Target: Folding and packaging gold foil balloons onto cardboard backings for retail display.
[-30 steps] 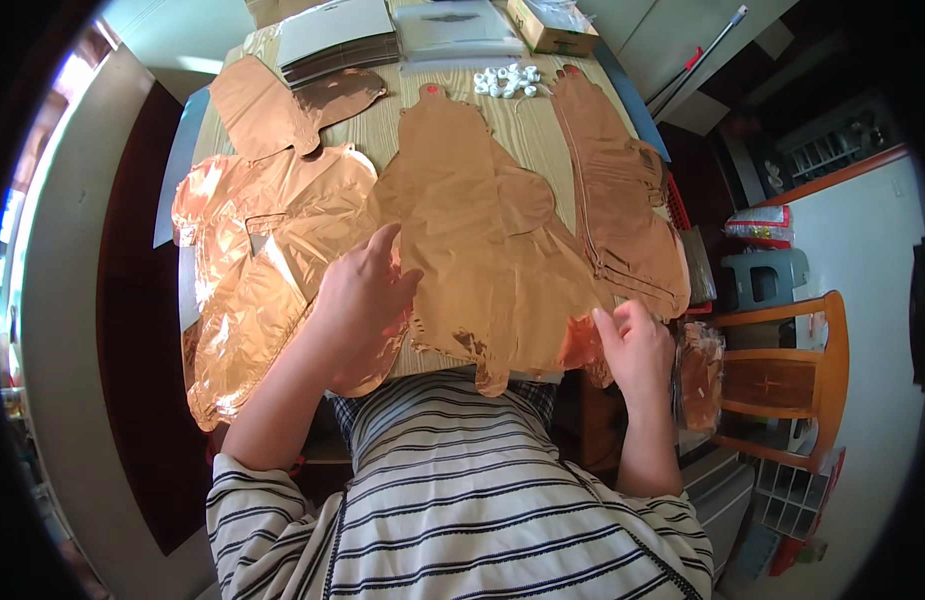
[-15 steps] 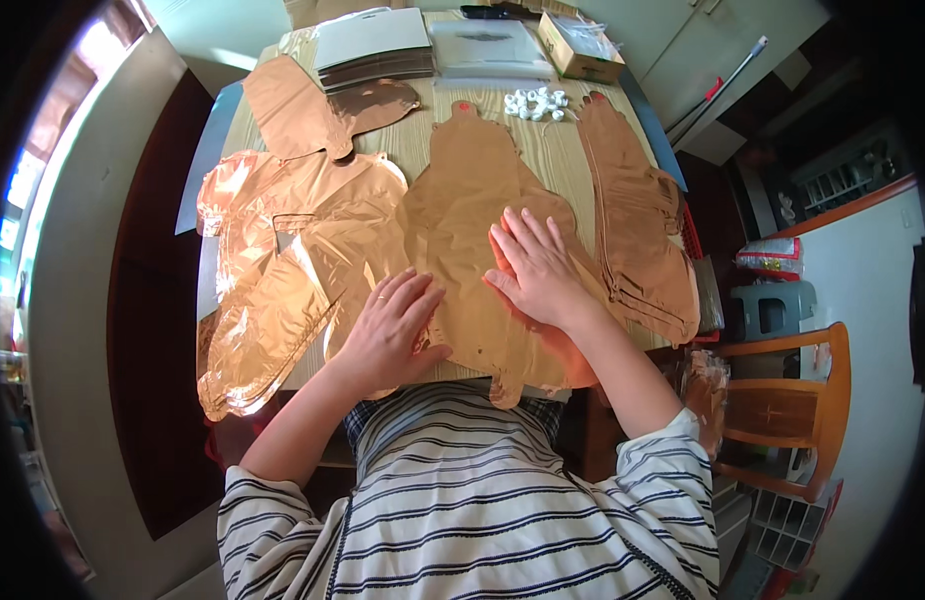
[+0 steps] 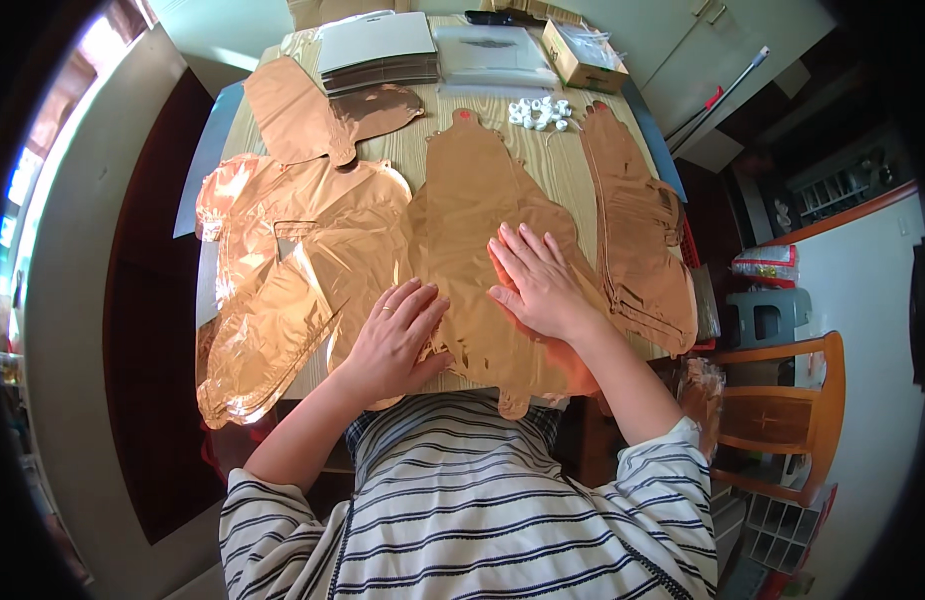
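A flat, copper-coloured foil balloon (image 3: 469, 185) lies in front of me, with its lower tab reaching past the near table edge. My left hand (image 3: 394, 338) rests palm down near its lower left part, fingers stretched and slightly bent. Further up on the right, my right hand (image 3: 544, 285) lies flat on the same foil with fingers extended; the shiny surface beneath mirrors it in orange. Left of them spreads a crumpled, glossy foil balloon (image 3: 267, 230). Another folded foil balloon (image 3: 637, 240) lies along the right side of the table.
More copper foil (image 3: 287, 110) lies at the far left. Across the back of the wooden table (image 3: 557, 165) are a stack of grey-white sheets (image 3: 377, 45), clear plastic packets (image 3: 494, 55), a small carton (image 3: 584, 62) and white curled pieces (image 3: 540, 113). A wooden chair (image 3: 782, 405) stands at right.
The whole view has shifted slightly, so the table sits a little lower in the picture. Both hands remain on the middle foil balloon, with little visible movement over it.
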### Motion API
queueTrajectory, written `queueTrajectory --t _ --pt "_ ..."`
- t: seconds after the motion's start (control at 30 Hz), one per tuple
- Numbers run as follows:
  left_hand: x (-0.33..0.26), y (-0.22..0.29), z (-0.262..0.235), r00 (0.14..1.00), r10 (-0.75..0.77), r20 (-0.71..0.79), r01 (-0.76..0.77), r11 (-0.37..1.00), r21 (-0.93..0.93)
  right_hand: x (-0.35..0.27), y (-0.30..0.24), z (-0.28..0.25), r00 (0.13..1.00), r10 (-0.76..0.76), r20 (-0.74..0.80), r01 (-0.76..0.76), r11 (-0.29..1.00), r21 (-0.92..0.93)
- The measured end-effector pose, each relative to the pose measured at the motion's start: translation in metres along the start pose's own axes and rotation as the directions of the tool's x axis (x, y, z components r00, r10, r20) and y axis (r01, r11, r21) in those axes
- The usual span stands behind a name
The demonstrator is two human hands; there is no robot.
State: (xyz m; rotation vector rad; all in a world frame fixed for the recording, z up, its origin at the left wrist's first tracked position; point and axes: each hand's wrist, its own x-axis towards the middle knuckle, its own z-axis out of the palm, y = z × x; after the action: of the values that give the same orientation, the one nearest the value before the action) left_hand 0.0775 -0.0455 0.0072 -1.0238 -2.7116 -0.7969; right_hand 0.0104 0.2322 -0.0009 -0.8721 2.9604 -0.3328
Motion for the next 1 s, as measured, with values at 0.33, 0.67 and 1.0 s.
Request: queueTrajectory --t 0.33,0.67,1.0 --pt "0.002 0.001 -0.004 1.0 -0.011 -0.016 0.011 1.0 -0.016 0.0 0.002 -0.002 1.0 -0.027 0.006 0.027 0.999 0.023" --pt "0.008 -0.001 -0.009 0.999 -0.031 -0.022 0.03 0.999 -0.023 -0.005 0.004 -0.002 1.0 -0.014 -0.011 0.014 1.0 0.012" --pt "0.012 -0.004 -0.014 0.999 -0.033 -0.043 0.033 0.999 0.003 -0.006 0.01 -0.002 1.0 -0.018 -0.005 0.018 0.999 0.046"
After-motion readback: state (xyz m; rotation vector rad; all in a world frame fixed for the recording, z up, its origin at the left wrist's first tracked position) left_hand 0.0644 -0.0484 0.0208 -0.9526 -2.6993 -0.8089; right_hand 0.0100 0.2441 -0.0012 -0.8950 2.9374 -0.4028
